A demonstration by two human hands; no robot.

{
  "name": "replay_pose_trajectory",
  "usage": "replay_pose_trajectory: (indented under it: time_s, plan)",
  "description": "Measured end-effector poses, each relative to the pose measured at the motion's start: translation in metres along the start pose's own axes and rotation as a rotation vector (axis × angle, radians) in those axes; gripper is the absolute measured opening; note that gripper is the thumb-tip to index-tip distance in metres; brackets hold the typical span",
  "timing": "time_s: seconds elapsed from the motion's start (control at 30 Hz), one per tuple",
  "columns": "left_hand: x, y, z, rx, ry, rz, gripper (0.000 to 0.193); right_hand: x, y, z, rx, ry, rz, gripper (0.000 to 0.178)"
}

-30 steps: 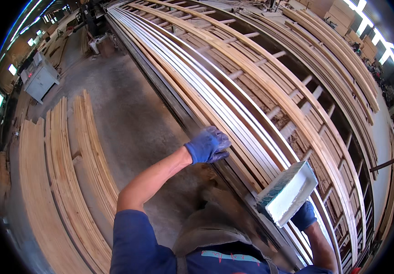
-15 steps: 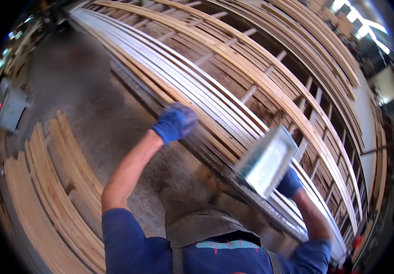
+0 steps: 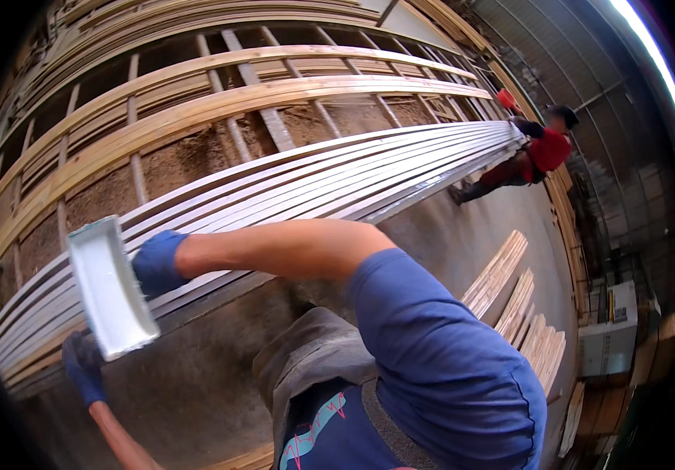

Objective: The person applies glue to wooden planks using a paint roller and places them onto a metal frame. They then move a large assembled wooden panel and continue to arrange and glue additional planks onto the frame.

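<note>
Tray (image 3: pixel 109 283): a shallow oblong, white inside with a greenish edge, at the left; take it as the clock's centre. It is in front of the boards, tilted, its hollow side facing the viewer.
Tray's feel: probably light and stiff. The white coating inside looks wet and may be slippery; how much liquid it holds, I cannot tell. The tilt could let a loose liquid run.
Tray's best hold: the outside wall toward 2 o'clock, or the underside, away from the coated hollow.
Right hand (image 3: pixel 159 265): at 2 o'clock, blue-gloved, apparently grasping the tray; the fingers are hidden behind it.
Left hand (image 3: pixel 83 362): between 6 and 7 o'clock, gloved and blurred, just beside the tray's lower end. I cannot tell whether it is clenched, released or touching anything.
White boards (image 3: pixel 353 184): long strips side by side, running behind the tray from 8 o'clock to between 2 and 3.
Forearm (image 3: pixel 275 247): the right one, at 3 o'clock, crosses in front of the boards and hides part of them.
Bare beams (image 3: pixel 275 91): toward 1 o'clock, beyond the white boards, lying over crossbars (image 3: pixel 240 141).
Worker in red (image 3: pixel 545 150): between 2 and 3 o'clock, well apart, at the boards' far end, near a red object (image 3: pixel 507 99).
Planks (image 3: pixel 545 352): past 3 o'clock, low on the floor (image 3: pixel 463 243).
Pale cabinet (image 3: pixel 610 337): past 3 o'clock, beyond the planks.
</note>
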State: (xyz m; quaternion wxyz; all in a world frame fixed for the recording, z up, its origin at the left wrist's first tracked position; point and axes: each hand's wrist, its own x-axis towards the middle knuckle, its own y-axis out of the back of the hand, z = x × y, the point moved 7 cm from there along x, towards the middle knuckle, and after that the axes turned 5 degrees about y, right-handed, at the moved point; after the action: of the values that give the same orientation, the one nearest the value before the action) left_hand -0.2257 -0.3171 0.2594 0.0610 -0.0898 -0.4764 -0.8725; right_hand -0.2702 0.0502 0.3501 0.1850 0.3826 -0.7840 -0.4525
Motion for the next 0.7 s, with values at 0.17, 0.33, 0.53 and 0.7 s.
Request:
replay_pose_trajectory:
  time_s: [0.17,0.33,0.53,0.7]
  plan:
    - [0.000,-0.001,-0.011,0.118,0.130,-0.093,0.030,-0.165,0.033,0.097,-0.124,-0.345,-0.128,0.020]
    - [-0.017,0.037,0.013,0.240,0.220,-0.015,0.029,-0.385,0.069,0.202,-0.147,-0.419,-0.063,0.016]
    - [-0.001,0.030,0.029,0.285,0.087,0.180,0.023,-0.517,0.116,0.241,-0.136,-0.610,0.135,0.029]
    - [-0.003,0.052,0.078,0.160,0.048,0.232,0.018,-0.461,0.130,0.194,-0.303,-0.450,-0.002,0.024]
